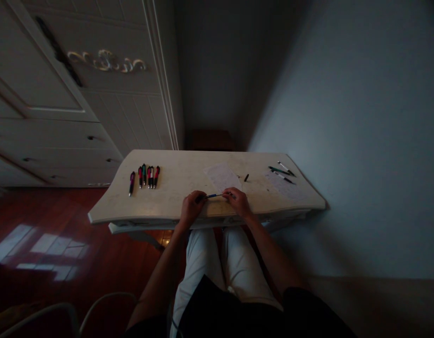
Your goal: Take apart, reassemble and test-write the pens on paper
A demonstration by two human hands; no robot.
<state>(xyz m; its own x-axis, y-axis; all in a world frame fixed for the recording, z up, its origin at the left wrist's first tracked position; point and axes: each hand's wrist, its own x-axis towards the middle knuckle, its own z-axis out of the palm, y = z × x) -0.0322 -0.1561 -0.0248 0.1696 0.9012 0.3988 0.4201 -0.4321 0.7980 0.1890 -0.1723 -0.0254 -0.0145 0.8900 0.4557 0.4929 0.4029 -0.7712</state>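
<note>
A thin pen refill [213, 195], partly blue with a narrower dark end, stretches level between my two hands just above the desk's front edge. My left hand [193, 206] pinches its left end, fingers closed. At the other end, my right hand [238, 203] has its fingertips closed around the thin tip; what else it may hold is too dark to make out. Beyond my right hand lies a sheet of paper [222, 174] with faint writing. A small black pen part [246, 178] rests beside the paper, with a tiny piece [238, 176] near it.
Several colored pens with black grips [149, 177] lie in a row on the left of the white desk [182, 164], one purple pen [131, 183] apart. More pens [282, 171] lie at right by another sheet [289, 188]. A wall [361, 141] and cabinet [132, 112] flank the desk.
</note>
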